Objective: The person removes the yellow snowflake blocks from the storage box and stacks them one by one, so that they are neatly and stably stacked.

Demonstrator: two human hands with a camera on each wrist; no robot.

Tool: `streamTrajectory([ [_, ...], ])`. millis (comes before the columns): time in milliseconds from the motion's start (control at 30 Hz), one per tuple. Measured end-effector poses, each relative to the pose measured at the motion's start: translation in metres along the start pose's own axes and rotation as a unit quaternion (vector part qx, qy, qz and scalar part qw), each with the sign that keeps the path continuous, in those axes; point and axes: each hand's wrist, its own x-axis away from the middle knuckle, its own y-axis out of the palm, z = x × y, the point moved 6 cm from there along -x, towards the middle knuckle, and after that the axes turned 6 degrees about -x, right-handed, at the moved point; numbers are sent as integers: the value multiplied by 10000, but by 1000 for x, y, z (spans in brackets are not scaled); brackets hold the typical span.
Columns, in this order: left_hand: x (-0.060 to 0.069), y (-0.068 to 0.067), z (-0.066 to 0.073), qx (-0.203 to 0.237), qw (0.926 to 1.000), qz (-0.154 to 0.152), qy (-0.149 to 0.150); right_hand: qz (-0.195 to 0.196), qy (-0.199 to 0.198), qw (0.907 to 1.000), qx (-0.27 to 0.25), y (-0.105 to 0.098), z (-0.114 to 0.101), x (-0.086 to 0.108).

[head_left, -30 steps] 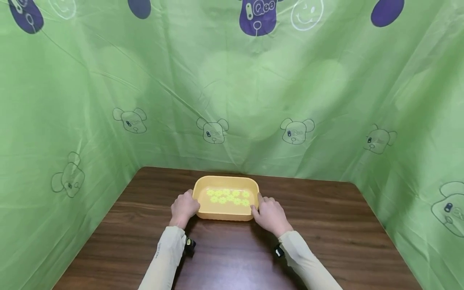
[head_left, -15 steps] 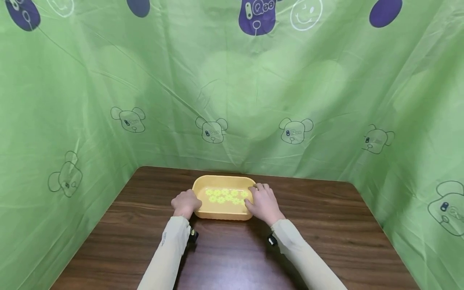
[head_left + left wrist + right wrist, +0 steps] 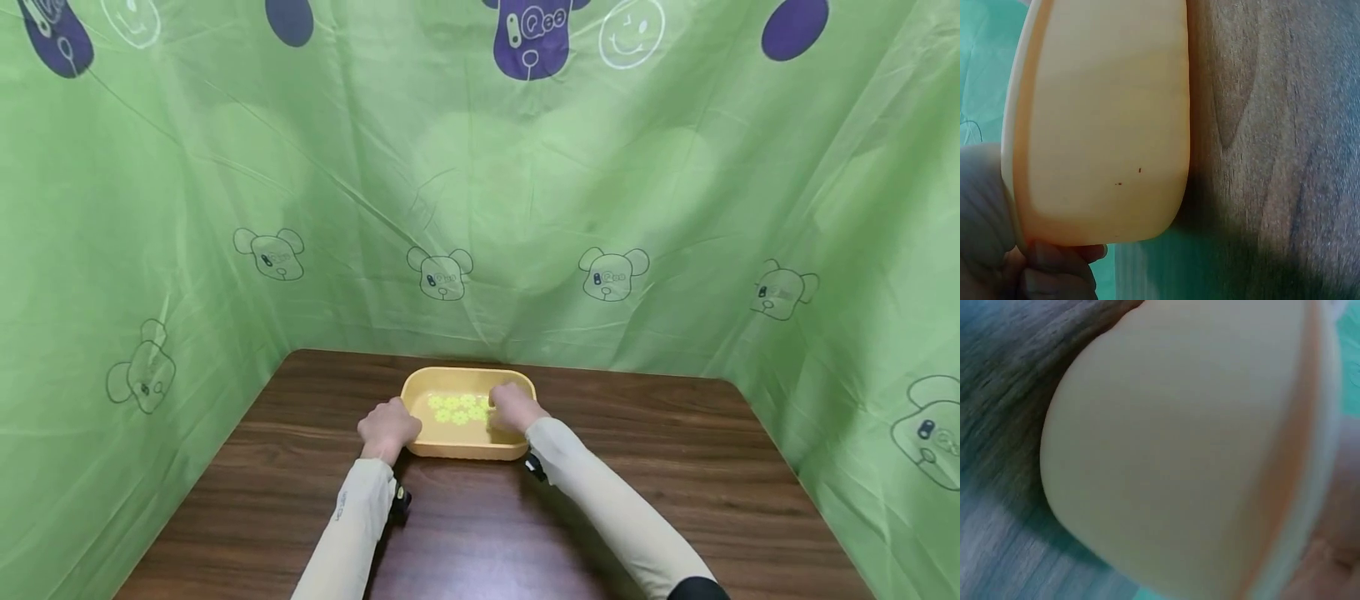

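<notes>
A yellow plastic tray with rounded corners sits on the table, and bright yellow flower shapes cover part of its floor. Whether they are loose or printed, I cannot tell. My left hand grips the tray's left rim; in the left wrist view its fingers curl beneath the tray's end. My right hand reaches over the right rim into the tray, bent fingers pointing at the flower shapes. Its fingertips are hidden, and the tray wall fills most of the blurred right wrist view.
The dark wooden table extends to both sides and in front of the tray. Green cloth with printed bear heads hangs behind it and along both sides. Small dark wrist cameras hang below the sleeves.
My right hand has left the tray's right rim and moved leftward into the tray, covering the flower shapes at the right. My left hand stays on the left rim.
</notes>
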Motion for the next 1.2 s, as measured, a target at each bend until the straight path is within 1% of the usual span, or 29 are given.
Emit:
streamTrajectory([
  [100,1,1,1,18,10000,21,16,-111,196,9992,321,10,3,-5],
  [233,1,1,2,9,10000,26,19,-183,436,9981,401,16,6,-10],
  [467,-1,-1,3,-51,10000,47,56,-515,679,9960,264,15,8,-13],
  [600,-2,-4,3,-116,9999,30,52,-553,783,9953,122,12,6,-12],
  [767,-3,-6,3,-195,9998,-17,46,-433,898,9950,19,11,6,-14],
  [967,-2,-7,3,-175,9998,-92,43,-126,821,9965,-6,10,4,-15],
  [1067,-3,-6,4,-172,9998,-124,37,-19,811,9967,57,9,2,-13],
  [1200,-5,-4,2,-200,9997,-124,24,123,694,9973,206,7,-1,-11],
])
